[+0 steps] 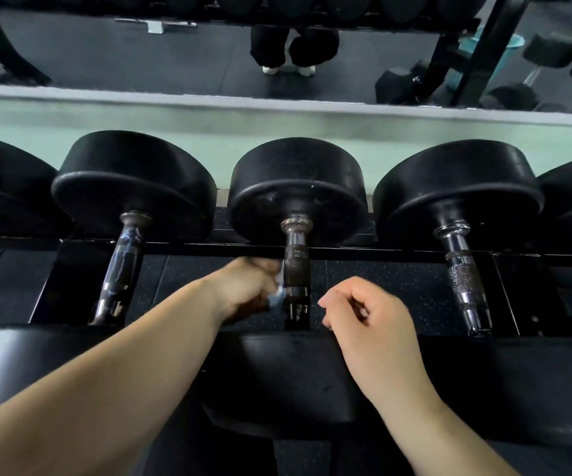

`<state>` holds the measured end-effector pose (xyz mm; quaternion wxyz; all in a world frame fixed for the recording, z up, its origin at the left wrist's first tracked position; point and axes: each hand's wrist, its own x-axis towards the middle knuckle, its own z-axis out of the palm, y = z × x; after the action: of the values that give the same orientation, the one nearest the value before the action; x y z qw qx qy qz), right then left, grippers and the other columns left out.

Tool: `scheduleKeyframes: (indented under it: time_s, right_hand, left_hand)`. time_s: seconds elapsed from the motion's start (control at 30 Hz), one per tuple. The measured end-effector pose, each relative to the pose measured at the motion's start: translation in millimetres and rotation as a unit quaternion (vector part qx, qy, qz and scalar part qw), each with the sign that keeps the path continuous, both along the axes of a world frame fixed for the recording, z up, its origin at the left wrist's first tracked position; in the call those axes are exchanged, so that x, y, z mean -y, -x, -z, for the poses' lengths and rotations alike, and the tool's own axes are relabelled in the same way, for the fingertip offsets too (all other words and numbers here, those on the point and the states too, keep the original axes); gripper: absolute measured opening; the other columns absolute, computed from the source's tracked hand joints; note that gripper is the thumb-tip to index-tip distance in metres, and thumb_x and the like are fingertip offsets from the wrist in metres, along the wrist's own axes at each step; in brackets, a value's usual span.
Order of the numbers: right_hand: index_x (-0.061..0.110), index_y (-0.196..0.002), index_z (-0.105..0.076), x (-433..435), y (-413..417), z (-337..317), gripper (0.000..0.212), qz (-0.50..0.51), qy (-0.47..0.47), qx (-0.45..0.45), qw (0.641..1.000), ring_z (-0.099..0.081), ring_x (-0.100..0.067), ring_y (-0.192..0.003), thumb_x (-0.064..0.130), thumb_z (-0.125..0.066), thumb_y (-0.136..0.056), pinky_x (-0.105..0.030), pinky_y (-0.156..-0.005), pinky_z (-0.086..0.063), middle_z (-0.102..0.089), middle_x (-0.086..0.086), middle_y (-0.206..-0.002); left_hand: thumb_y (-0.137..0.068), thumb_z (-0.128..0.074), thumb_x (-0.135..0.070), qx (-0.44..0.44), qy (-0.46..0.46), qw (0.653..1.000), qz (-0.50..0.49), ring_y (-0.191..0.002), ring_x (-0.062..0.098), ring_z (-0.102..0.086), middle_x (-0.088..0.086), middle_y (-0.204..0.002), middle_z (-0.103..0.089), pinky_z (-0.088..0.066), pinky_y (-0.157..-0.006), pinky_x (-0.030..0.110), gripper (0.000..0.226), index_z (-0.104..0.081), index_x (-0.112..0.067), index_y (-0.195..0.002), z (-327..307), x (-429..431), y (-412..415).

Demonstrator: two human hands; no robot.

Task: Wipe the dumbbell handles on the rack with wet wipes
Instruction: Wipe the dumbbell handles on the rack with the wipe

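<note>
**Wipe on the middle handle: risks, and nothing to read**

The left hand [246, 290] is blurred, but its fingers look curled round a pale wet wipe [277, 294], pressing it to the near-left side of the middle handle [296, 276]. That handle stands between the two hands. The right hand [370, 317] hangs just to the handle's right with fingers loosely curled and nothing in it, over the dumbbell's near head [277, 365].

What could go wrong, as I judge it:
- The wipe meets only the side facing the left hand, so the side towards the right hand and the underside may be missed unless the wipe is wrapped round.
- The handle is dark, rough and knurled. A thin wipe could snag, bunch or tear there.
- Grime picked up here could be smeared onto the brighter handle [465, 280] well to the right of the right hand.
- A hard sideways push might rock the dumbbell on the rack rail [209, 249] beyond the left hand, with the idle right fingers close by.

No brand, weight number or label can be read on the heads, the handles or the wipe.
</note>
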<state>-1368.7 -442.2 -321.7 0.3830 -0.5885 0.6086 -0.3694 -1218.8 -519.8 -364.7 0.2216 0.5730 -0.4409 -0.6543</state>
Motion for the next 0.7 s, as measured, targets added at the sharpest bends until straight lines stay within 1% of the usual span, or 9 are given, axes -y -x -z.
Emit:
scheduleKeyframes:
  time_s: [0.07, 0.1, 0.17, 0.27, 0.4, 0.47, 0.53, 0.6, 0.7]
  right_hand:
    - [0.021, -0.061, -0.058, 0.2, -0.2, -0.6, 0.02, -0.003, -0.002, -0.003, 1.0, -0.054, -0.012, -0.059, 0.017, -0.051, -0.079, -0.02, -0.056, -0.04, -0.062, 0.004, -0.07]
    - [0.02, -0.061, -0.058, 0.3, 0.1, -1.0, 0.02, -0.004, -0.003, -0.004, 1.0, -0.054, -0.013, -0.061, 0.017, -0.051, -0.079, -0.021, -0.056, -0.04, -0.062, 0.004, -0.07]
    - [0.018, -0.062, -0.058, 0.6, 0.6, -1.4, 0.02, -0.007, 0.0, -0.006, 1.0, -0.051, -0.014, -0.056, 0.016, -0.051, -0.08, -0.022, -0.054, -0.039, -0.061, 0.001, -0.071]
    - [0.019, -0.061, -0.057, 0.3, 1.5, 0.5, 0.021, -0.008, 0.004, -0.007, 1.0, -0.047, -0.008, -0.051, 0.017, -0.052, -0.08, -0.02, -0.05, -0.036, -0.061, -0.001, -0.069]
    - [0.02, -0.061, -0.058, 1.4, 1.8, 2.3, 0.02, -0.005, 0.004, -0.007, 1.0, -0.048, -0.003, -0.052, 0.018, -0.051, -0.08, -0.016, -0.049, -0.036, -0.062, 0.006, -0.069]
    - [0.02, -0.063, -0.059, 1.9, 1.2, 2.0, 0.019, -0.012, -0.001, -0.008, 1.0, -0.05, -0.001, -0.054, 0.018, -0.05, -0.08, -0.014, -0.051, -0.038, -0.061, 0.011, -0.066]
    - [0.023, -0.066, -0.059, 2.3, 1.1, 0.4, 0.017, -0.014, -0.006, -0.012, 1.0, -0.051, 0.0, -0.058, 0.02, -0.05, -0.08, -0.013, -0.055, -0.039, -0.06, 0.012, -0.062]
    - [0.029, -0.072, -0.057, 4.7, 1.1, -1.8, 0.015, -0.007, -0.014, 0.001, 1.0, -0.055, 0.0, -0.065, 0.02, -0.053, -0.082, -0.01, -0.059, -0.041, -0.061, 0.011, -0.064]
    - [0.033, -0.097, -0.05, 14.6, -1.2, -8.2, 0.013, -0.028, -0.077, 0.006, 0.997, -0.054, 0.001, -0.08, 0.029, -0.055, -0.085, -0.01, -0.064, -0.039, -0.058, 0.014, -0.086]
  left_hand:
    - [-0.078, -0.039, 0.017, 0.111, -0.004, 0.99, 0.091, -0.054, 0.011, -0.043, 0.002, -0.06, -0.048, -0.034, -0.045, 0.014, 0.032, -0.051, -0.009, -0.064, 0.1, -3.8, 0.2]
    - [-0.078, -0.039, 0.016, 0.124, -0.005, 0.987, 0.097, -0.056, 0.011, -0.041, 0.003, -0.062, -0.046, -0.033, -0.046, 0.015, 0.029, -0.051, -0.008, -0.066, -2.0, -4.3, 2.0]
    - [-0.077, -0.034, 0.021, 0.058, -0.012, 0.997, 0.04, -0.054, 0.011, -0.047, 0.003, -0.064, -0.049, -0.039, -0.044, 0.012, 0.032, -0.054, -0.004, -0.076, -4.1, -1.6, 4.2]
    - [-0.075, -0.027, 0.025, -0.058, -0.028, 0.997, -0.047, -0.049, 0.008, -0.055, 0.002, -0.062, -0.054, -0.046, -0.044, 0.013, 0.042, -0.056, -0.006, -0.074, -10.8, -2.0, 5.4]
    - [-0.077, -0.033, 0.022, 0.09, -0.004, 0.996, 0.014, -0.055, 0.011, -0.044, -0.005, -0.049, -0.054, -0.037, -0.042, 0.008, 0.041, -0.057, -0.01, -0.071, -18.4, -16.6, 1.7]
    - [-0.079, -0.039, 0.018, 0.137, 0.023, 0.99, 0.024, -0.066, 0.01, -0.05, 0.0, -0.07, -0.06, -0.038, -0.051, 0.011, 0.042, -0.062, -0.011, -0.1, -25.8, -25.7, -4.0]
    - [-0.08, -0.041, 0.016, 0.109, 0.046, 0.993, -0.029, -0.064, 0.008, -0.055, 0.003, -0.081, -0.061, -0.04, -0.052, 0.012, 0.054, -0.051, -0.014, -0.124, -36.6, -32.1, -12.9]
    - [-0.081, -0.044, 0.014, 0.058, 0.073, 0.992, -0.088, -0.065, 0.008, -0.059, 0.003, -0.085, -0.064, -0.044, -0.056, 0.016, 0.059, -0.042, -0.018, -0.13, -51.8, -38.4, -22.3]
    - [-0.083, -0.049, 0.01, 0.003, 0.083, 0.987, -0.134, -0.077, 0.014, -0.059, 0.007, -0.103, -0.06, -0.049, -0.063, 0.022, 0.053, -0.042, -0.021, -0.125, -69.7, -51.0, -27.6]
